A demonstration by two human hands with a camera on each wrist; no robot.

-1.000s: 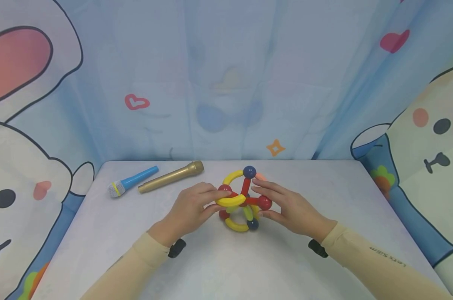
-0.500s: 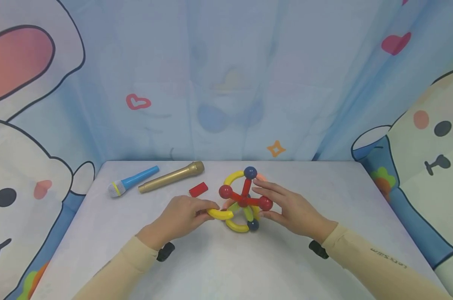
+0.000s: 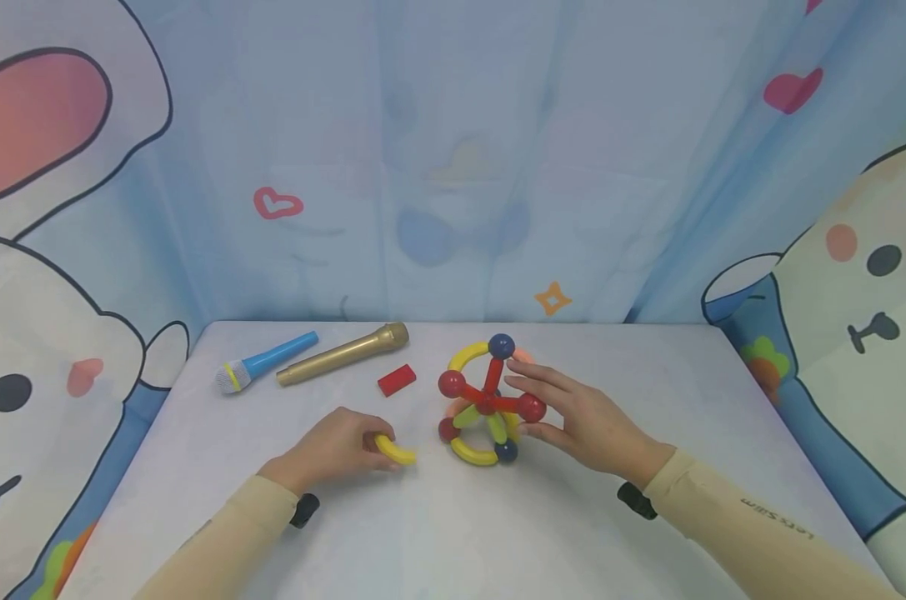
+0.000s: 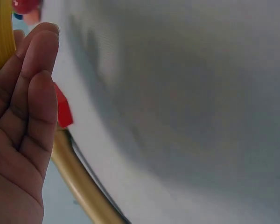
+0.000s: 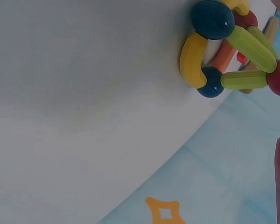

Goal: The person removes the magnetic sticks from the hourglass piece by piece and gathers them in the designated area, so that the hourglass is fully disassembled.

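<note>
Low over the table, to the left of the model, my left hand [image 3: 336,450] pinches a yellow curved rod [image 3: 396,451]. That same yellow rod [image 4: 2,37] shows at the upper left of the left wrist view. A ball-and-stick model [image 3: 486,405] of red and blue balls with red, green, yellow and orange rods stands mid-table. My right hand [image 3: 591,421] holds the model at its right red ball [image 3: 531,407], thumb below and fingers above. The right wrist view shows the model's lower blue ball [image 5: 212,18] and green rods [image 5: 245,80].
A red block [image 3: 397,380] lies left of the model. Behind it to the left are a gold microphone [image 3: 340,356] and a blue toy microphone [image 3: 268,362]. A printed blue curtain [image 3: 453,275] hangs at the table's back edge [image 3: 610,323].
My left hand has drawn the yellow curved rod away from the model, leftward and toward me. The red block, hidden before, now shows on the table. My right hand stays at the red ball.
</note>
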